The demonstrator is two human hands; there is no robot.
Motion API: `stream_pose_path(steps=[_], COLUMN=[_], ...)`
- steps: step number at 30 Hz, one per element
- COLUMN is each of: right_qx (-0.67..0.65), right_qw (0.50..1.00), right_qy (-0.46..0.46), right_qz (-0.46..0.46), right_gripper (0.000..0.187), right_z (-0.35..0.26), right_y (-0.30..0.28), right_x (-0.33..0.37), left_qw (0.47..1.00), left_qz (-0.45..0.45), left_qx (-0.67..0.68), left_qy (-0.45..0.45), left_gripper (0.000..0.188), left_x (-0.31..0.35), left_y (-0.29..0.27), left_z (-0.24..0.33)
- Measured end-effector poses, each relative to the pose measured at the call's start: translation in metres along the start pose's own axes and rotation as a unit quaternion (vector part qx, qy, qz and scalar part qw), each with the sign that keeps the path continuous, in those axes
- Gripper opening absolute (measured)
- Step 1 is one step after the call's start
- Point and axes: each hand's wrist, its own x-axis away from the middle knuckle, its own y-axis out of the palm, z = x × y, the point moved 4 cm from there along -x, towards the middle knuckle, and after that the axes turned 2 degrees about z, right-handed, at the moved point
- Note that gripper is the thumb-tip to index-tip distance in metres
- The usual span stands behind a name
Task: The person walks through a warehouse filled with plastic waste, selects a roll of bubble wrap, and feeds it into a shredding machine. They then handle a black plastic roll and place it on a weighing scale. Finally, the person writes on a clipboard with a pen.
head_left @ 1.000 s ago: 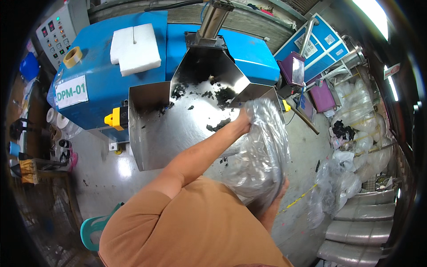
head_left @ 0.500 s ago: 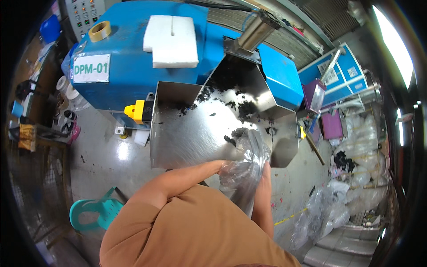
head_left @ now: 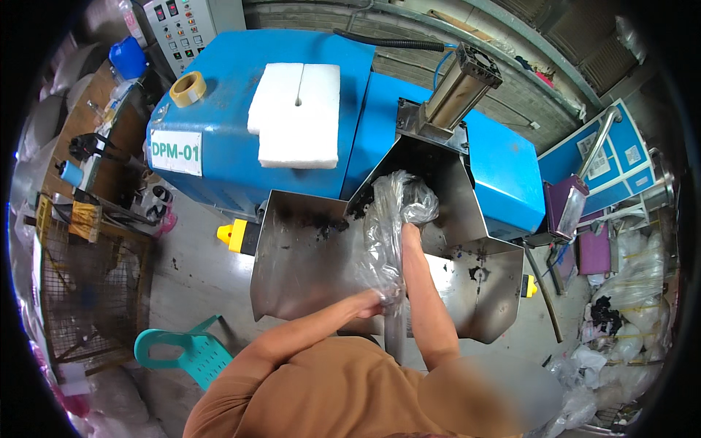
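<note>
A long, crumpled clear plastic bag [head_left: 385, 226] stretches from my body over the steel hopper [head_left: 303, 277] and into its dark throat. My left hand [head_left: 371, 301] is closed on the bag's lower part by the hopper's near edge. Farther in, my right hand [head_left: 411, 235] grips the bunched upper part, its fingers partly hidden by the plastic. Black scraps [head_left: 327, 225] cling to the hopper's left side, and a few black bits [head_left: 477, 274] lie on its right side. What lies beneath the bag in the throat is hidden.
The blue machine [head_left: 226, 109] carries a white foam block [head_left: 296, 117] and a tape roll [head_left: 188, 89]. A metal cylinder [head_left: 461, 91] rises behind the hopper. Yellow-and-black parts [head_left: 237, 236] jut from its sides. A green chair [head_left: 191, 354] stands at left, clear plastic bags [head_left: 628, 321] at right.
Both hands have moved; the right has pushed forward into the hopper with the bag, whose far end now covers the throat. The black scraps around the middle are now covered or gone from sight.
</note>
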Motion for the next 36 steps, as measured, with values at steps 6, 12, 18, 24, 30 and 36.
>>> stream_pose_path(steps=[6,12,18,24,30,36], right_qx=[0.042,0.123,0.091,0.158,0.372,0.459], right_qw=[0.998,0.988,0.991,0.893,0.753,0.742], right_qy=[-0.023,-0.092,0.065,-0.42,-0.535,-0.476], right_qz=[-0.036,-0.026,-0.068,0.038,-0.089,-0.111], right_gripper=[0.027,0.026,0.034,0.064,0.093,0.085], right_z=[0.003,-0.02,-0.052,-0.182,-0.286,-0.306], right_y=[0.028,0.048,0.027,0.033,0.15,0.183], right_x=[-0.084,-0.18,-0.125,0.009,0.077,0.033], left_qw=[0.998,0.993,0.967,0.868,0.87,0.872], left_qz=[0.008,0.04,0.171,0.348,0.349,0.341], left_qx=[0.038,-0.041,0.12,-0.204,-0.237,-0.252], left_qy=[0.052,0.107,0.144,0.288,0.256,0.244], left_gripper=[0.024,0.019,0.026,0.03,0.031,0.033], left_x=[-0.044,-0.146,-0.143,-0.158,-0.14,-0.132], left_y=[0.049,0.029,-0.026,-0.082,-0.069,-0.059], left_z=[0.02,0.078,0.097,0.091,0.099,0.097])
